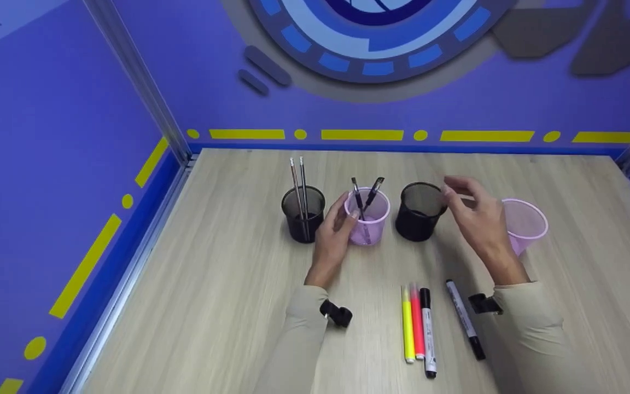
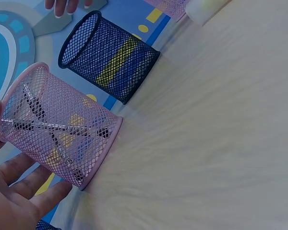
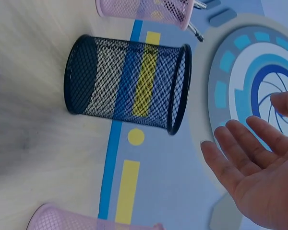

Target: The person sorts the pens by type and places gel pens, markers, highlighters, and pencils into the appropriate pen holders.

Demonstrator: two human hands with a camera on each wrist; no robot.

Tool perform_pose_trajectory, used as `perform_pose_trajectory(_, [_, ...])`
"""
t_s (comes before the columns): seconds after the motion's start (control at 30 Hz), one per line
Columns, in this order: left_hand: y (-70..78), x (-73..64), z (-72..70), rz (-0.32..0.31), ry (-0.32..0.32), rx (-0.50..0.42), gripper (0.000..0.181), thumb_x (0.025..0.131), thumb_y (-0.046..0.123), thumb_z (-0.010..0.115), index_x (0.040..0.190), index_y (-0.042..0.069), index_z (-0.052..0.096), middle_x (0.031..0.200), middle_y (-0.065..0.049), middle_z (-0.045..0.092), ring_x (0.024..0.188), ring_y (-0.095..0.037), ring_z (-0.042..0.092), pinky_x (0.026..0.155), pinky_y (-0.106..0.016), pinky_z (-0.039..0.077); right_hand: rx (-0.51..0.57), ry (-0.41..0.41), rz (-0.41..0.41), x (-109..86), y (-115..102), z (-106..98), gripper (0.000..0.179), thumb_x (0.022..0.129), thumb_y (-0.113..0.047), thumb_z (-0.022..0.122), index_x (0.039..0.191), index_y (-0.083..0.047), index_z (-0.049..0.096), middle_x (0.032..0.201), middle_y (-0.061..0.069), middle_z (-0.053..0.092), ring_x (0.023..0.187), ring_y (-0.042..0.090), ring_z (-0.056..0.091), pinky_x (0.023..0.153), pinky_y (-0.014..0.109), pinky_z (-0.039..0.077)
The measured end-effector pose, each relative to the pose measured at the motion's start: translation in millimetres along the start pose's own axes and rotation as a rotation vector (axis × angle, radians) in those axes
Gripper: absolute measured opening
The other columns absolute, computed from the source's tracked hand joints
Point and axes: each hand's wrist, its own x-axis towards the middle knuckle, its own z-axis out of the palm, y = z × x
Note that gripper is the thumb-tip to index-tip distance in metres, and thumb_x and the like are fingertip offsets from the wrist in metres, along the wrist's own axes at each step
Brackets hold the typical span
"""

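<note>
A pink mesh pen cup [image 1: 377, 232] stands upright with two dark pens [image 1: 358, 198] leaning apart inside it. My left hand [image 1: 330, 243] grips its left side, thumb in front near the rim and fingers around the wall. To its right is a black mesh pen cup [image 1: 416, 227] with nothing seen sticking out. My right hand [image 1: 479, 219] hovers by that cup's right rim, its fingers loosely bent around nothing. In the right wrist view, a gap shows between the right fingers [image 3: 228, 165] and the black cup [image 3: 134, 84].
Another black mesh cup [image 1: 295, 229] holds two pencils [image 1: 302, 183] at the left. A second pink cup [image 1: 518, 243] is partly behind my right hand. Nearer me lie a yellow highlighter [image 1: 408, 331], a red highlighter [image 1: 418, 331], a black-capped marker [image 1: 429, 334] and a separate marker [image 1: 462, 314].
</note>
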Motion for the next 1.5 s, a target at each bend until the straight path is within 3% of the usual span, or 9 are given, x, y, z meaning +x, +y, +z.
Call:
perform_pose_trajectory(0.17, [0.8, 0.2, 0.3, 0.005, -0.001, -0.009, 0.055, 0.106, 0.028, 0.066, 0.158, 0.016, 0.053, 0.148, -0.010, 0.062, 0.137, -0.021, 0.058, 0.117, -0.034, 0.042, -0.026, 0.030, -0.007, -5.0, 4, -11, 0.037, 0.107, -0.028, 0.067, 0.135, -0.005, 0.071, 0.126, 0.011, 0.073, 0.111, -0.002, 0.062, 0.091, 0.011, 0.050])
perform_pose_trajectory(0.6, [-0.2, 0.9, -1.6, 0.024, -0.022, -0.028, 0.056, 0.107, 0.028, 0.065, 0.159, 0.014, 0.050, 0.154, -0.011, 0.057, 0.141, -0.022, 0.055, 0.118, -0.032, 0.040, -0.026, 0.149, -0.029, -12.9, 12, -43, 0.036, 0.101, -0.011, 0.073, 0.135, -0.002, 0.070, 0.133, 0.012, 0.070, 0.117, 0.004, 0.062, 0.100, 0.019, 0.052])
perform_pose_trajectory(0.9, [-1.1, -0.6, -2.5, 0.009, -0.020, -0.025, 0.057, 0.107, 0.029, 0.065, 0.160, 0.016, 0.050, 0.153, -0.010, 0.058, 0.141, -0.022, 0.055, 0.119, -0.034, 0.040, -0.084, 0.203, -0.010, -20.3, 19, -60, 0.038, 0.101, -0.016, 0.074, 0.136, -0.003, 0.070, 0.133, 0.013, 0.067, 0.122, 0.008, 0.061, 0.107, 0.024, 0.050])
perform_pose_trajectory(1.5, [-1.6, -1.2, -0.5, 0.001, -0.009, -0.028, 0.056, 0.106, 0.028, 0.066, 0.159, 0.019, 0.052, 0.153, -0.011, 0.057, 0.141, -0.021, 0.055, 0.118, -0.032, 0.040, -0.083, 0.310, 0.034, -25.6, 37, -77, 0.037, 0.098, -0.009, 0.076, 0.133, 0.000, 0.071, 0.126, 0.002, 0.067, 0.121, 0.006, 0.059, 0.104, 0.022, 0.051])
